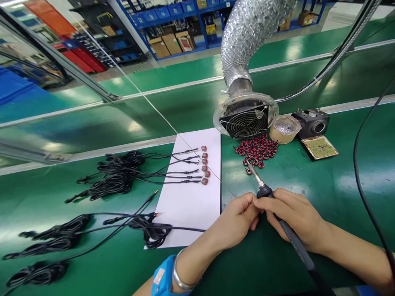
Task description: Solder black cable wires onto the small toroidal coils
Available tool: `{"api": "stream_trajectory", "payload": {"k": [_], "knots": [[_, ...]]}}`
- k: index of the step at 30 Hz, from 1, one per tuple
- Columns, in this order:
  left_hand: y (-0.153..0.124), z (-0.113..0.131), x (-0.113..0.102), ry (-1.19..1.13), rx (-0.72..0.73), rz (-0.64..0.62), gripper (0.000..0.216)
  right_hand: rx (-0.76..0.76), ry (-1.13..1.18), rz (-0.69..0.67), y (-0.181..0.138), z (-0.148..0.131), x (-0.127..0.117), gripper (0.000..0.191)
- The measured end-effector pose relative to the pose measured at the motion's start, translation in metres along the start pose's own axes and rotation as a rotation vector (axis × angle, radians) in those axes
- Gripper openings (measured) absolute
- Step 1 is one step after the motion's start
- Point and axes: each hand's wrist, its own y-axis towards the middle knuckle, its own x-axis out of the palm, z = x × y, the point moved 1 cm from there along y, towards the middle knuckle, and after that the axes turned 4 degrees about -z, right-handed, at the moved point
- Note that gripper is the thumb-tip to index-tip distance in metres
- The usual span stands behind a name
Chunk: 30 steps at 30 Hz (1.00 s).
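My right hand is closed round the black handle of a soldering iron, whose metal tip points up toward a pile of small red and black coil rings. My left hand is curled closed beside the iron's collar, fingertips touching it; what it pinches, if anything, is hidden. Both hands rest on the green bench. A blue wrist strap and a metal bangle sit on my left wrist.
A white sheet carries several black leads ending in small red coils. More black cable bundles lie at the left. A fume fan on a foil duct, a solder tin, and an iron stand with sponge stand behind.
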Motion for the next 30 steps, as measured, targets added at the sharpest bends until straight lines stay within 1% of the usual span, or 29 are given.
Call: {"api": "stream_trajectory", "payload": {"k": [3, 5, 10, 12, 14, 16, 18, 21, 30], "knots": [[-0.001, -0.001, 0.002, 0.012, -0.02, 0.056, 0.039, 0.007, 0.0, 0.043, 0.0, 0.002, -0.005, 0.029], [-0.002, -0.003, 0.004, 0.037, -0.033, 0.096, 0.036, 0.016, 0.032, 0.086, 0.0, 0.001, -0.014, 0.029], [-0.004, -0.005, 0.009, 0.037, -0.043, 0.159, 0.029, 0.077, 0.11, 0.174, -0.007, -0.009, -0.043, 0.044], [-0.004, -0.006, 0.01, 0.037, -0.045, 0.184, 0.027, 0.091, 0.142, 0.175, -0.011, -0.014, -0.053, 0.044], [-0.004, -0.007, 0.009, 0.048, -0.047, 0.204, 0.025, 0.125, 0.173, 0.14, -0.016, -0.018, -0.058, 0.04], [-0.004, -0.009, 0.008, 0.065, -0.049, 0.208, 0.024, 0.178, 0.184, 0.1, -0.02, -0.021, -0.06, 0.035], [-0.003, -0.011, 0.008, 0.085, -0.044, 0.204, 0.024, 0.214, 0.176, 0.094, -0.023, -0.023, -0.059, 0.03], [-0.002, -0.011, 0.007, 0.112, -0.022, 0.214, 0.024, 0.215, 0.202, 0.114, -0.024, -0.023, -0.056, 0.026], [-0.003, -0.01, 0.008, 0.138, -0.015, 0.219, 0.027, 0.223, 0.256, 0.103, -0.022, -0.02, -0.05, 0.024]]}}
